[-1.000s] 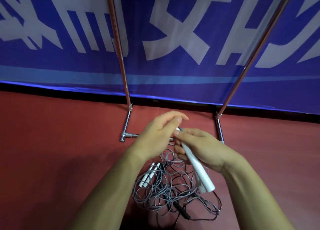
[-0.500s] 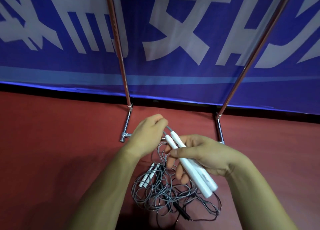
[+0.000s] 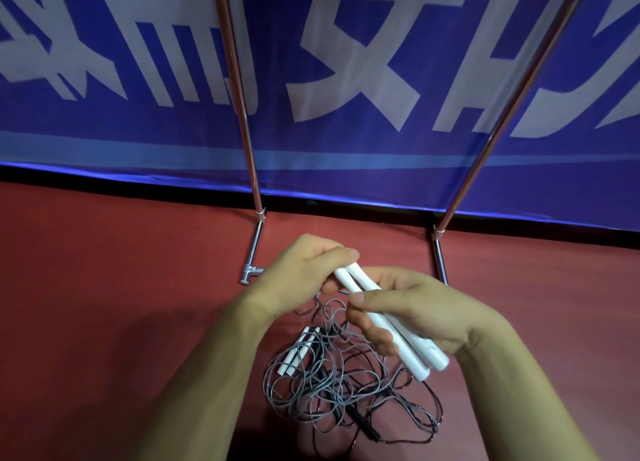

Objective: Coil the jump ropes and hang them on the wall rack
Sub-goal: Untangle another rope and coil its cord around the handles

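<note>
My right hand (image 3: 412, 308) grips two white jump rope handles (image 3: 412, 346) side by side, their ends sticking out toward me. My left hand (image 3: 301, 273) pinches the far tips of those handles, where the grey cord leaves them. Below both hands a tangled heap of grey jump rope cords (image 3: 332, 388) lies on the red floor. In that heap lie another pair of white handles (image 3: 298, 351) and a black handle (image 3: 360, 422). Two metal uprights of the rack (image 3: 247, 148) rise from the floor just beyond my hands.
A blue banner (image 3: 346, 79) with large white characters hangs behind the rack. The rack's second upright (image 3: 491, 131) slants up to the right. Chrome feet (image 3: 254, 256) of the rack lie on the red floor (image 3: 104, 287).
The two white handles have come together side by side in my right hand. My left hand has dropped from above them to pinch their far tips.
</note>
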A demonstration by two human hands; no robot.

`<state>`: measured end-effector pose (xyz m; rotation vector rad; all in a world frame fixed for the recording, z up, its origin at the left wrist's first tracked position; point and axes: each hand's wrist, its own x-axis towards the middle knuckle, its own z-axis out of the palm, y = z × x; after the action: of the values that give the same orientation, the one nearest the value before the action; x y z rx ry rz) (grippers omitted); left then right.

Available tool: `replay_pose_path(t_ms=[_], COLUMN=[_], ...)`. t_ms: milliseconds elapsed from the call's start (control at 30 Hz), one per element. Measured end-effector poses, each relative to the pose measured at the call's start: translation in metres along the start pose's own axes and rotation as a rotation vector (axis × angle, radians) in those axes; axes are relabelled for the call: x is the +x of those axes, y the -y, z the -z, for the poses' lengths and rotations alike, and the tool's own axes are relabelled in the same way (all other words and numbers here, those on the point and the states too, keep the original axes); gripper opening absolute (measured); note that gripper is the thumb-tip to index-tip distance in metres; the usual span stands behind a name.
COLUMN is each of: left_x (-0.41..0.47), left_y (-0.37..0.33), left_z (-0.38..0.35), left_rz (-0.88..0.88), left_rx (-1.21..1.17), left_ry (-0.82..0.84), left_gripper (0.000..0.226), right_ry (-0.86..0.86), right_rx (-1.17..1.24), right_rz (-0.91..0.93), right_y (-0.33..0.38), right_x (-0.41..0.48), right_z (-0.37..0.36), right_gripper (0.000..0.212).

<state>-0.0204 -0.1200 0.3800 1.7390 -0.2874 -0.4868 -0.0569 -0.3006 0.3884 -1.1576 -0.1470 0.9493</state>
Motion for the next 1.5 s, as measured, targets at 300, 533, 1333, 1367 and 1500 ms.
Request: replay_pose_path(t_ms=[300,533,1333,1367,1500], left_x=[-0.001,-0.004,-0.018,-0.02,-0.021], left_y=[-0.007,-0.009,-0.003,-0.002,0.013], left_z=[0.007,0.004,-0.002,-0.002,0.01], left_rz=[-0.033,0.045,-0.007,-0.038,-0.059], left_rx=[-0.475,-0.609,1.017,1.031,0.854], left_ry=[-0.175,-0.225,0.027,-0.003,0.041], left_gripper=[0.028,0.01,0.03,0.03,0.03], right_ry=[0.324,0.336,-0.551,-0.511,-0.19], right_rx=[0.222,0.25,-0.971,-1.054,-0.939], right_rz=[0.002,-0.002,-0.091,-0.158,-0.49], right_y=[-0.003,-0.007,-0.02,-0.022,-0.012], right_x=[-0.007,0.001,0.017,0.016,0.007], right_z=[0.004,-0.005,0.003,0.003,-0.005], right_gripper=[0.052,0.061,0.08,0.077,0.044])
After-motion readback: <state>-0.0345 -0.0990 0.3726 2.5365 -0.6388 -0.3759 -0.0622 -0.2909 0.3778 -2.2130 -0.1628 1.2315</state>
